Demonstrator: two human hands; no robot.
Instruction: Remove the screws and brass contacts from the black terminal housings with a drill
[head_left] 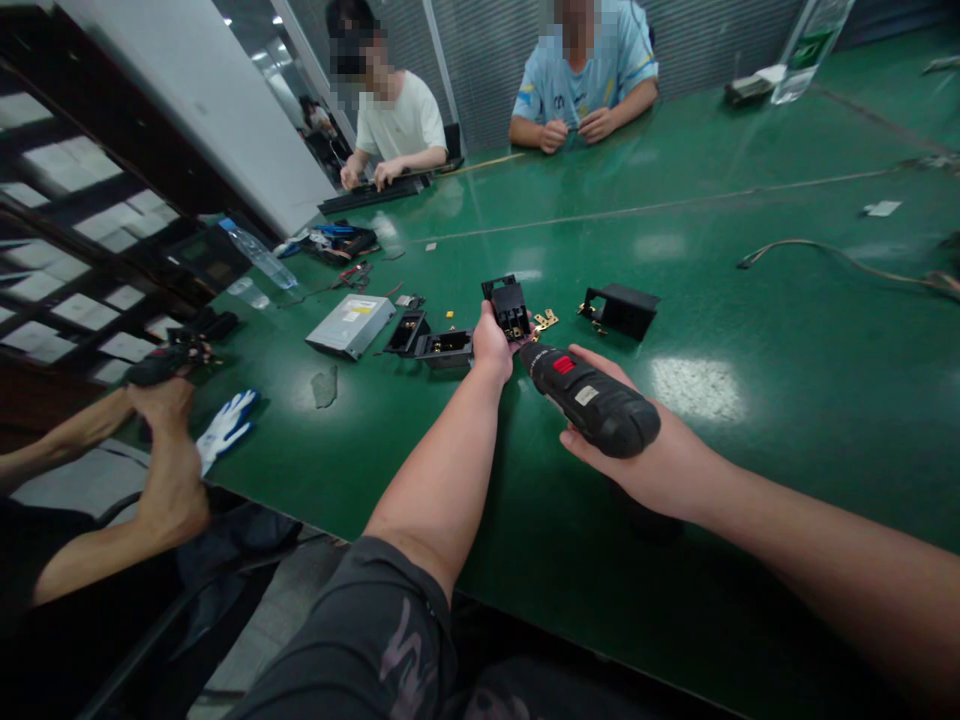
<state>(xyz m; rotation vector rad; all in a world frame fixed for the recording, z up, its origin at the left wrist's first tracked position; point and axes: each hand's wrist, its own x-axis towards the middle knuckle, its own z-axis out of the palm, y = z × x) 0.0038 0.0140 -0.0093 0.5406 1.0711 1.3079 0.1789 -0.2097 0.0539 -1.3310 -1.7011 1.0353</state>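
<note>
Above the green desk [750, 480], the drill [600, 405], wrapped in the right hand [664, 465], points toward ten o'clock beside the left hand [493, 347], which grips a black housing [510, 308], so a slip could jab those fingers or scatter brass plates [551, 318] at the housing's three o'clock.

Drill [604, 405] with handle hidden

The left hand [491, 348] holds a black box [511, 308] over the green table [787, 330]; the right hand [649, 470] grips a drill [592, 400], its nose toward the box. Brass plates [548, 321] and a case [622, 310] lie right, a drive [351, 325] left. Two people [401, 115] sit on the far side.
</note>
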